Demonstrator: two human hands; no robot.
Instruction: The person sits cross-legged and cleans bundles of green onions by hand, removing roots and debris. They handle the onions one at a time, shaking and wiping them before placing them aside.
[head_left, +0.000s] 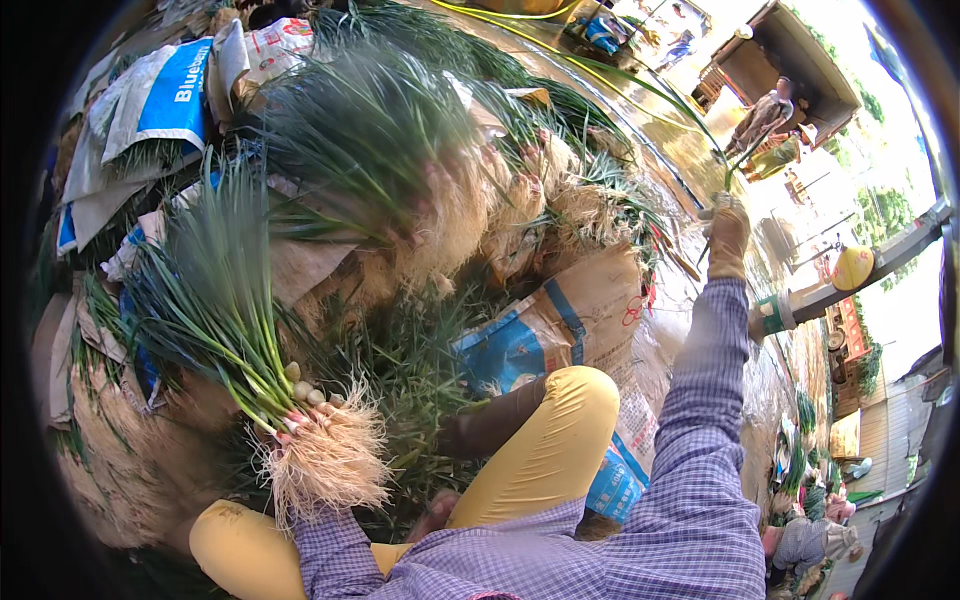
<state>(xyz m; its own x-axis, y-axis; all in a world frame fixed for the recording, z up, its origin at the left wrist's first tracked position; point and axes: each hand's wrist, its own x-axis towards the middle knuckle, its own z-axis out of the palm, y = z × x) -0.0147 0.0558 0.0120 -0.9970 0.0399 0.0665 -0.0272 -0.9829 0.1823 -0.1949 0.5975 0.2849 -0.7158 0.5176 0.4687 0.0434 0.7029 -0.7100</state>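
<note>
My left hand grips a bunch of allium plants with long green leaves, pinkish stem bases and pale, bushy roots. Only its gloved fingertips show; the stems and roots cover the rest. The bunch lies over my left forearm, its roots towards me and its leaves pointing away. Stretched far out to the right, my gloved right hand is closed around a few long, thin green leaves. Some of these trail up and to the left. Between my bent knees lies a litter of loose green leaves.
A large heap of the same plants rises ahead. Printed woven sacks cover its left part; another sack lies by my right knee. A metal pole slants on the right. People stand near an open truck body beyond wet ground.
</note>
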